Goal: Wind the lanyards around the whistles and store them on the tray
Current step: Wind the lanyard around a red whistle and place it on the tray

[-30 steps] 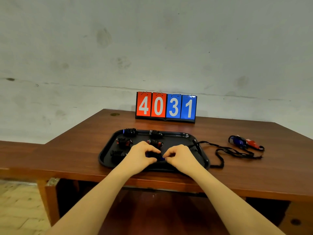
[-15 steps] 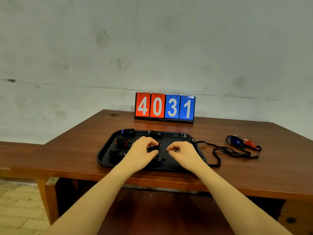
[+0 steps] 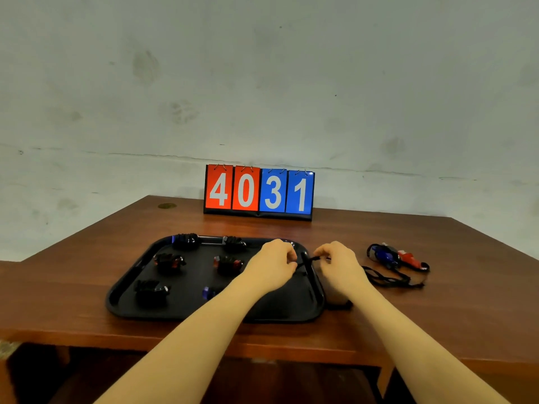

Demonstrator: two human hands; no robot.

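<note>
Both hands work at the tray's right rim (image 3: 316, 287). Left hand (image 3: 272, 265) has fingers curled, grip pinching a black cord (image 3: 306, 262) where it crosses the rim; right hand (image 3: 338, 265) pinches the same cord just beside it, on the surface side. Can't tell if a whistle sits under either palm.

Risks, w/ causes:
- Cord runs right into a loose tangle (image 3: 390, 278) on the surface, touching the blue whistle (image 3: 385, 255) and red whistle (image 3: 409, 258). Pull too hard → prob drags both along, or knots them.
- Slack cord snagging on the rim → tray shifts.
- Left forearm hangs over a small blue wound whistle (image 3: 208, 292) near the tray front; a low sweep could knock it or loosen its wrap.

Farther in, five more wound whistles lie apart in the tray, e.g. one at back (image 3: 185, 240). Scoreboard (image 3: 259, 191) stands behind, well clear.
</note>
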